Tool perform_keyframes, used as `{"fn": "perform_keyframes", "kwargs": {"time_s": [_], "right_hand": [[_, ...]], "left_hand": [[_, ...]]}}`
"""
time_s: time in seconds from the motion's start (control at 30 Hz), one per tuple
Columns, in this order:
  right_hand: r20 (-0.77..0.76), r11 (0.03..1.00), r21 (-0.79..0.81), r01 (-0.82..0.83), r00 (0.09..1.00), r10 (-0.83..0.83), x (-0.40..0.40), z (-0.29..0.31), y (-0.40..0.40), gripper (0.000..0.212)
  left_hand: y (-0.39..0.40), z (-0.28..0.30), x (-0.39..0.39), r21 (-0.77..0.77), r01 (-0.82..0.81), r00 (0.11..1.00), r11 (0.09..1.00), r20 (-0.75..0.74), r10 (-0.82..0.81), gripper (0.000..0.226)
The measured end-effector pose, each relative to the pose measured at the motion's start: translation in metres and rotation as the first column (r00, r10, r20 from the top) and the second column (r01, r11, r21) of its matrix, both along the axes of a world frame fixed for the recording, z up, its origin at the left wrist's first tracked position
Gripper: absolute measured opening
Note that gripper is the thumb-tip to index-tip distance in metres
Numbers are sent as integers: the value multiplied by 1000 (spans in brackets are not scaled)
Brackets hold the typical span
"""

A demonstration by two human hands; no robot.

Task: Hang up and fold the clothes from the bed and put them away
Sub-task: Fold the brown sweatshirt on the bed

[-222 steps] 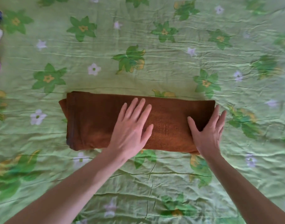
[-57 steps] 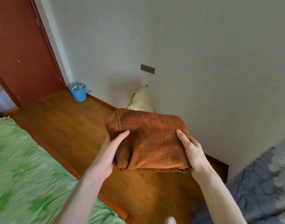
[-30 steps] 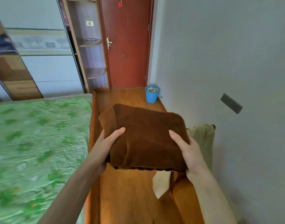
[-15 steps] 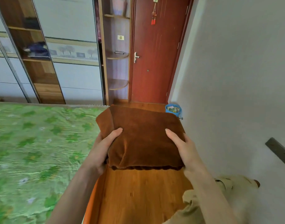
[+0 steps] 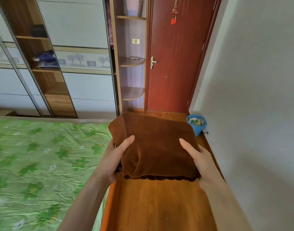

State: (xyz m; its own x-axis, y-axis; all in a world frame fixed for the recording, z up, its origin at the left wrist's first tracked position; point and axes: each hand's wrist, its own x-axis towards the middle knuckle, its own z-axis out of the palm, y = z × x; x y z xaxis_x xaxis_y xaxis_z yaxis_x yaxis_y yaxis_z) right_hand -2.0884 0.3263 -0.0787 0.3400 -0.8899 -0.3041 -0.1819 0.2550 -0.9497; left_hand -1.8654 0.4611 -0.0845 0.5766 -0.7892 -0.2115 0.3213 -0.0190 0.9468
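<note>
Folded brown towel (image 5: 159,144) gripped between both hands, left (image 5: 115,157), right (image 5: 198,157).

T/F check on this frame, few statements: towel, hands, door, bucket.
1. Both hands hold the folded brown towel. True: left hand and right hand grip its sides.
2. The towel lies on the bed. False: it is held above the wooden floor.
3. The red door is closed. True.
4. The blue bucket sits on the bed. False: it is on the floor by the wall.
</note>
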Motion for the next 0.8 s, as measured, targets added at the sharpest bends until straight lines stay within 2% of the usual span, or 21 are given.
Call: {"fn": "perform_keyframes", "kwargs": {"time_s": [0.33,0.5,0.8], "right_hand": [[9,999,-16,-38,999,38,85,-18,-175,96],[30,1000,-1,-20,999,20,134,-18,-276,79],[34,998,-5,-55,998,56,206,-14,-409,74]], "left_hand": [[-165,-20,81,25,-16,1000,1000,-5,16,68],[-268,-18,120,43,-58,997,997,-42,60,70],[-396,-16,185,35,-76,996,997,-43,77,63]]}}
